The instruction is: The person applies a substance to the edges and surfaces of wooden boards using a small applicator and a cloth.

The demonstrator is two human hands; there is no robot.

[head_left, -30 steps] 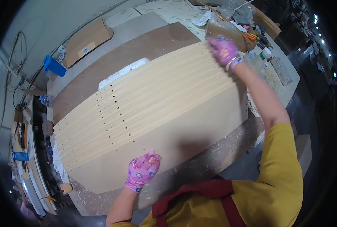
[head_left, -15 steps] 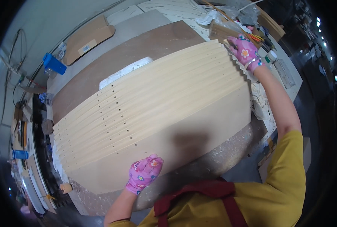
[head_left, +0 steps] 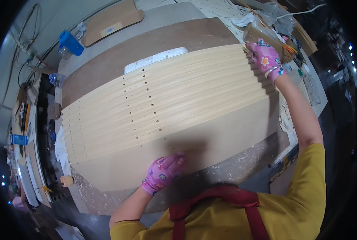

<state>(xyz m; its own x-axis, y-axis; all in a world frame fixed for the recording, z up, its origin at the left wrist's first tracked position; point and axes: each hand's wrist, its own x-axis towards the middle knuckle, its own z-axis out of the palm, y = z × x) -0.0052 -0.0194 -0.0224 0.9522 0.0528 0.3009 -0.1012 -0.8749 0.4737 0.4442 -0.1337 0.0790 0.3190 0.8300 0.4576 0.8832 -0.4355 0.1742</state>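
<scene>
Workbench (head_left: 118, 60) under pale wooden panels (head_left: 166, 108)

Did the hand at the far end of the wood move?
Yes. The right hand slid rightward along the stacked wooden strips, reaching their far right end.

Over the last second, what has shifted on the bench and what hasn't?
The right hand in its pink flowered glove has slid along the far right ends of the fanned wooden strips, out toward the cluttered corner of the bench, with the arm stretching further. The left hand has stayed pressed on the near edge of the wide board. The strips, the white block behind them and the blue box lie as before.
</scene>
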